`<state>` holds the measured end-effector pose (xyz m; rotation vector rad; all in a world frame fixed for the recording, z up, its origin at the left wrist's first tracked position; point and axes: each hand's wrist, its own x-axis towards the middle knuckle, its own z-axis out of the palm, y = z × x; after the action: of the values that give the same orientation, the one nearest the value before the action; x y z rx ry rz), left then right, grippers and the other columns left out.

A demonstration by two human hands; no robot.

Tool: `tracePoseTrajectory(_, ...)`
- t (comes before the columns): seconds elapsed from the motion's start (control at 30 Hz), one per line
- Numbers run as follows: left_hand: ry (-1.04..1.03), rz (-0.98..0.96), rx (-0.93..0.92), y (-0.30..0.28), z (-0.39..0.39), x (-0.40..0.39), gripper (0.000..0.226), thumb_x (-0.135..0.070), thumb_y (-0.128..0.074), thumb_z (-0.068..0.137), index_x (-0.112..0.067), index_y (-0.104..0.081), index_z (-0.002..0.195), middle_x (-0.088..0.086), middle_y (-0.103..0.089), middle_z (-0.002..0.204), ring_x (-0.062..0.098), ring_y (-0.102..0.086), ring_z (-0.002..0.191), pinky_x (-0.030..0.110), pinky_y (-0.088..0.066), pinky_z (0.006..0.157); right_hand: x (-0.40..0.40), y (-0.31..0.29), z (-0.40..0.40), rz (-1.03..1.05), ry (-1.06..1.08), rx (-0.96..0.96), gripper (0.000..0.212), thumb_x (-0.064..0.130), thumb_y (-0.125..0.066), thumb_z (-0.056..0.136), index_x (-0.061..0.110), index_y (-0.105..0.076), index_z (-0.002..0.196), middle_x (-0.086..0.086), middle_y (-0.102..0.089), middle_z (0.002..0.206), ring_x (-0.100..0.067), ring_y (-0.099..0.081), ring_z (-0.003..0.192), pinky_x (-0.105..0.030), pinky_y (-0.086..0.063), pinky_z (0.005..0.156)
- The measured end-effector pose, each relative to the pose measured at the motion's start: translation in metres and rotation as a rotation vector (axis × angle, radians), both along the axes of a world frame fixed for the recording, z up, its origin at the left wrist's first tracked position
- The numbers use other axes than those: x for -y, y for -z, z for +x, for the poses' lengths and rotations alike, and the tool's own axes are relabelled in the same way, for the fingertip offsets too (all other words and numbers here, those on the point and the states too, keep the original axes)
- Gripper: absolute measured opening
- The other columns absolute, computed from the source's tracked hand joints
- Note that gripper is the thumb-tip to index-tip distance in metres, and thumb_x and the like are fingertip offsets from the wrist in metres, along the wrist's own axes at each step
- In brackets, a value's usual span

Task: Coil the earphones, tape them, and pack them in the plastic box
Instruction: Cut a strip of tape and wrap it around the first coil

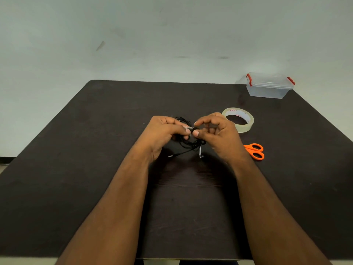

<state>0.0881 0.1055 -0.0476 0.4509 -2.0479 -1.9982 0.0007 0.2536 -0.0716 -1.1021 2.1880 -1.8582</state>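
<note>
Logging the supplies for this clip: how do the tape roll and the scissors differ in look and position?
The tape roll is a pale, see-through ring lying flat, while the scissors have bright orange handles. The tape roll lies farther from the person, just beyond the right hand; the scissors lie nearer, beside the right wrist. The tape roll's near-left edge is hidden by that hand, the scissors' blades by the wrist. Both rest untouched on the dark table, right of the earphones.
</note>
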Motion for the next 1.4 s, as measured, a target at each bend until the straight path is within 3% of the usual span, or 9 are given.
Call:
tracePoseTrajectory(0.13,-0.131,0.098,0.062,0.001,-0.001,0.003,0.002,-0.006,-0.070,0.074,-0.007,-0.072,0.073,0.000,-0.065,0.055,0.003,-0.053,0.048,0.019,-0.035,0.051,0.000,0.002,0.004,0.068,-0.026,-0.228,0.039,-0.004,-0.074,0.076,0.023,-0.067,0.103,-0.001,-0.047,0.111,-0.008,-0.060,0.093,-0.021,-0.053,0.075)
tracePoseTrajectory(0.27,-0.177,0.210,0.121,0.000,0.000,0.005,0.012,-0.016,-0.072,0.072,-0.010,-0.074,0.081,0.000,-0.066,0.062,0.005,-0.051,0.053,0.026,-0.034,0.060,0.004,0.008,0.002,0.108,0.072,-0.493,0.037,0.010,-0.079,0.073,0.017,-0.070,0.108,-0.003,-0.047,0.123,-0.010,-0.051,0.108,-0.027,-0.052,0.083)
tracePoseTrajectory(0.37,-0.170,0.220,0.110,-0.001,0.001,0.001,0.008,-0.016,-0.073,0.072,-0.011,-0.074,0.079,0.000,-0.067,0.062,0.007,-0.056,0.053,0.027,-0.036,0.064,0.008,0.010,0.003,0.067,0.127,-0.570,0.027,0.023,-0.078,0.072,0.013,-0.074,0.097,-0.007,-0.052,0.120,-0.021,-0.052,0.104,-0.033,-0.048,0.089)
tracePoseTrajectory(0.53,-0.135,0.125,0.050,0.001,-0.003,-0.001,0.003,-0.007,-0.071,0.080,-0.007,-0.070,0.076,-0.006,-0.065,0.053,-0.004,-0.052,0.041,0.009,-0.035,0.041,0.011,0.015,0.001,0.058,0.175,-0.532,0.020,0.026,-0.078,0.073,0.012,-0.076,0.088,-0.003,-0.057,0.110,-0.024,-0.056,0.095,-0.042,-0.050,0.080)
tracePoseTrajectory(0.73,0.024,-0.086,-0.029,0.003,0.002,0.007,0.012,-0.005,-0.067,0.086,-0.006,-0.074,0.095,0.007,-0.075,0.080,0.004,-0.065,0.070,0.015,-0.047,0.061,0.009,0.016,-0.003,0.063,0.209,-0.519,0.010,0.014,-0.072,0.076,0.012,-0.075,0.085,0.005,-0.055,0.098,-0.022,-0.058,0.093,-0.042,-0.050,0.076)
tracePoseTrajectory(0.9,-0.110,-0.307,-0.080,0.007,-0.001,-0.001,0.008,-0.007,-0.070,0.083,-0.009,-0.077,0.082,-0.002,-0.073,0.069,0.001,-0.064,0.061,0.013,-0.045,0.054,0.006,0.015,-0.002,0.045,0.210,-0.560,0.008,0.016,-0.074,0.077,0.012,-0.075,0.084,-0.002,-0.052,0.101,-0.020,-0.053,0.092,-0.036,-0.048,0.074)
tracePoseTrajectory(1.2,-0.259,-0.172,-0.085,0.010,-0.005,-0.005,0.011,-0.003,-0.070,0.080,-0.007,-0.075,0.072,-0.003,-0.068,0.057,0.000,-0.058,0.047,0.013,-0.042,0.047,0.013,0.007,0.011,0.083,0.207,-0.921,0.008,0.003,-0.073,0.078,0.009,-0.076,0.082,-0.013,-0.059,0.094,-0.023,-0.046,0.072,-0.028,-0.037,0.065)
tracePoseTrajectory(1.27,-0.241,-0.161,-0.076,0.010,-0.005,-0.004,0.009,-0.003,-0.070,0.081,-0.006,-0.075,0.075,0.000,-0.069,0.060,0.001,-0.058,0.049,0.013,-0.042,0.047,0.011,0.008,0.009,0.058,0.219,-0.876,0.006,0.005,-0.073,0.078,0.008,-0.076,0.082,-0.011,-0.057,0.090,-0.023,-0.047,0.073,-0.026,-0.036,0.066)
tracePoseTrajectory(1.4,-0.007,-0.131,-0.034,0.006,-0.002,0.001,0.005,-0.005,-0.070,0.084,-0.007,-0.075,0.085,0.009,-0.072,0.071,0.011,-0.061,0.064,0.017,-0.046,0.054,0.002,0.011,-0.001,0.022,0.251,-0.538,0.007,0.011,-0.074,0.078,0.010,-0.075,0.084,0.000,-0.050,0.082,-0.014,-0.051,0.076,-0.021,-0.039,0.066)
